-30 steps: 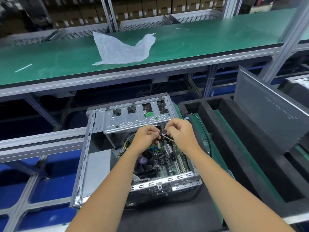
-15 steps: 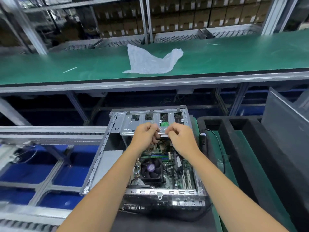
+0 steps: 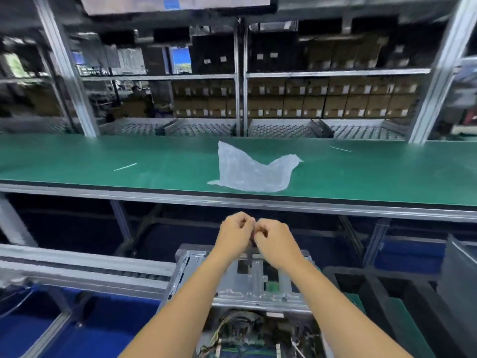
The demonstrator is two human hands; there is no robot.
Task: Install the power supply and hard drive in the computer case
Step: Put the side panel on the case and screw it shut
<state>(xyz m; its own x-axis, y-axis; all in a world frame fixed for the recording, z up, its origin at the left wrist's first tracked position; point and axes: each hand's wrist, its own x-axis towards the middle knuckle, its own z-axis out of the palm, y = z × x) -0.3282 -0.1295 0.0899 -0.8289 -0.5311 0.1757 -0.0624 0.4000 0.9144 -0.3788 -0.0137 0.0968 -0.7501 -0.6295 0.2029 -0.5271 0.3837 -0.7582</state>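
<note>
Where the frame bottoms out at centre, an open computer case (image 3: 247, 285): bare grey metal, a perforated drive cage across its top, a small green patch showing through one slot, tangled wires (image 3: 240, 329) and a strip of circuit board beneath at the lower edge. Blurred throughout. Just above the case's far rim, lower centre, left hand (image 3: 233, 237) with fingers curled in tight, knuckles up. Touching it on the right, right hand (image 3: 276, 244), fingers likewise curled. Something dark and small between the two, too smeared to name; cannot tell whether either hand grips it. Further up, centre right, a crumpled clear plastic bag (image 3: 251, 171) lying on the green bench (image 3: 103, 161), well apart from both hands.
</note>
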